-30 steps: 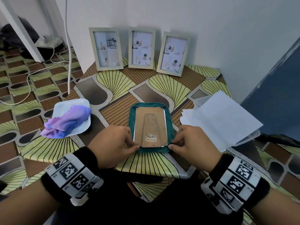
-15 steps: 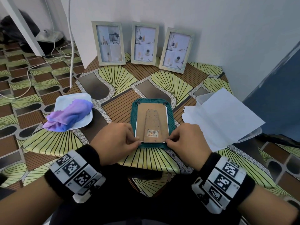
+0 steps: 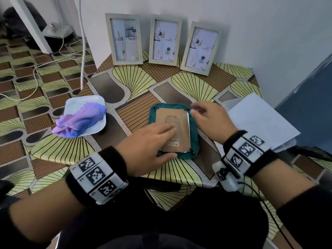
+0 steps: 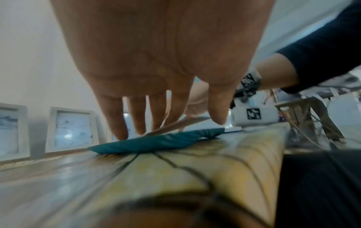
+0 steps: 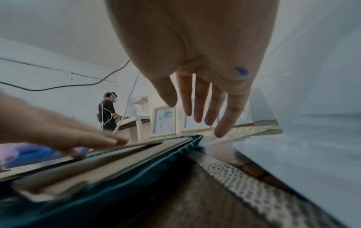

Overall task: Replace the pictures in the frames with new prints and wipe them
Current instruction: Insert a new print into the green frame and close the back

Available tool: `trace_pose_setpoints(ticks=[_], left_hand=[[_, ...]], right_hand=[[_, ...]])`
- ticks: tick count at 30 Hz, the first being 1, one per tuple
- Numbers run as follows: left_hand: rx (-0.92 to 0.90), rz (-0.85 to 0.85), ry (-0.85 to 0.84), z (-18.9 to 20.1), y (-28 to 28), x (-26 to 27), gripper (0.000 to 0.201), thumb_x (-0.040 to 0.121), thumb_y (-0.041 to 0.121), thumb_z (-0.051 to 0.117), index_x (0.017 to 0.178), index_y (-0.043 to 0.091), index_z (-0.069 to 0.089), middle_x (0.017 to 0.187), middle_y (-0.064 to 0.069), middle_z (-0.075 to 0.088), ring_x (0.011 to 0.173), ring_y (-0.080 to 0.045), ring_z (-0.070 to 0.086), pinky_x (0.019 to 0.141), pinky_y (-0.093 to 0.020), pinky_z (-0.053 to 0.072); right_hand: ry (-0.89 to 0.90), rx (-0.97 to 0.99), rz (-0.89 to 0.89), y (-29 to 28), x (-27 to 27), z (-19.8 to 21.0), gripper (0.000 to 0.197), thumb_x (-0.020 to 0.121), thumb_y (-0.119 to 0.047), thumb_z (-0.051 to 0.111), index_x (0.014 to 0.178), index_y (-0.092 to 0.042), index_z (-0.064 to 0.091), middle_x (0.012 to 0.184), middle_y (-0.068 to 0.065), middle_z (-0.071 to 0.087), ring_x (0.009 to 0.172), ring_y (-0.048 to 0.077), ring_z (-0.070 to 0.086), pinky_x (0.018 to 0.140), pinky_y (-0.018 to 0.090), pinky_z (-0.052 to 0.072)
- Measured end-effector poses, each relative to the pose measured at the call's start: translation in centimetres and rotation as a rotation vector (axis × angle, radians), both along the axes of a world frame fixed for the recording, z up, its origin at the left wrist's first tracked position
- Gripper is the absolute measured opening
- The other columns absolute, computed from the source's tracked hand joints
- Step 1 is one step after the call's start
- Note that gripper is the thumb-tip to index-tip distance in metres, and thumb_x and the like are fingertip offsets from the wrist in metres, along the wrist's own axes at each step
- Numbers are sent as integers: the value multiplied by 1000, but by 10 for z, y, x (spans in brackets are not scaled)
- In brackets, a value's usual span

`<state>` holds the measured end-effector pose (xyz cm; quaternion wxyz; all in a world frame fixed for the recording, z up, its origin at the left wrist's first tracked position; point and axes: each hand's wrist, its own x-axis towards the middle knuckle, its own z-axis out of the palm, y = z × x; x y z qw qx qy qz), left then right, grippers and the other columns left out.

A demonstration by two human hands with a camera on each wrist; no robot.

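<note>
A teal picture frame (image 3: 194, 133) lies face down near the table's front edge. Its brown cardboard backing (image 3: 177, 128) faces up and sits slightly askew, its right side lifted off the frame (image 5: 121, 155). My left hand (image 3: 152, 139) lies flat on the backing, fingers straight, seen pressing down in the left wrist view (image 4: 156, 95). My right hand (image 3: 206, 117) hovers over the frame's far right corner with fingers straight and spread, holding nothing (image 5: 203, 108). Three pale framed pictures (image 3: 165, 40) lean on the wall at the back.
A purple-blue cloth (image 3: 80, 121) lies on a white plate (image 3: 97, 130) at the left. A stack of white sheets (image 3: 258, 121) sits at the right on a clear tray. Cables trail on the floor at left. Another person (image 5: 108, 111) stands far behind.
Both hands left the frame's near edge. The left hand moved up and flattened onto the backing; the right hand lifted toward the far right corner. The backing has shifted slightly askew.
</note>
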<state>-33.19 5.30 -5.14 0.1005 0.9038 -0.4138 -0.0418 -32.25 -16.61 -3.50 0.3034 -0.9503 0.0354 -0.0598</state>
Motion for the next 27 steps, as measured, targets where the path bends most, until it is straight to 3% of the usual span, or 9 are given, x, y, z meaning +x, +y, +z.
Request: trace_pose_setpoints(ticks=[2,3,7,9,11,16,19,24,27], left_hand=[[258,-60,-9,-6,-3,3,83,94,66,30,157,16,8,165,-3,5,151,-19,6,121,-40,22],[323,-85,-11,-8,-1,6,82,96,64,29,157,17,1,165,-2,-3,152,-18,-1,122,-40,19],[301,-220,58,0,19,21,74,99,48,45,157,22,6,163,6,-4,150,-12,-7,123,-30,6],[278,-288,65,5,34,32,66,101,30,49,155,23,11,160,10,-1,149,-10,-9,120,-21,-8],[267,-276,79,10,51,42,63,100,13,46,152,27,13,158,13,3,149,-8,-8,116,-13,-13],[236,-177,140,11,80,49,70,96,8,51,154,23,16,162,8,5,149,-3,1,117,-11,0],[200,-167,184,7,85,46,76,92,6,50,155,20,11,162,9,1,149,-1,-2,120,-15,2],[72,-174,263,9,88,44,73,96,12,58,154,22,14,161,14,10,147,3,12,121,-21,16],[-202,-136,350,9,89,34,61,96,25,54,152,24,28,155,16,33,140,2,34,116,-18,27]], right_hand=[[87,-43,30,0,14,0,39,102,-26,47,138,-13,53,135,3,59,121,19,54,107,37,41],[126,-70,52,-1,20,-2,42,103,-26,45,142,-13,49,142,3,54,128,19,50,110,34,36],[218,-211,147,-4,31,-9,45,105,-22,40,148,-12,39,152,5,43,139,22,39,112,31,29],[205,-254,201,-5,30,-12,43,103,-19,42,145,-10,44,148,8,48,136,25,43,110,31,31],[170,-268,259,-3,24,-15,36,100,-16,47,135,-11,55,135,9,59,125,27,51,105,36,39],[172,-499,347,4,5,-18,27,97,-21,51,118,-8,60,122,9,59,117,28,49,100,40,40],[159,-456,357,11,-9,-18,24,99,-24,47,101,-9,66,110,9,58,109,26,50,95,39,42],[45,-140,142,12,-25,-12,34,101,-34,47,94,-12,72,93,4,67,90,21,59,82,32,46],[-75,180,-63,5,-29,0,54,98,-57,37,78,-18,69,67,-7,66,66,4,60,62,22,45]])
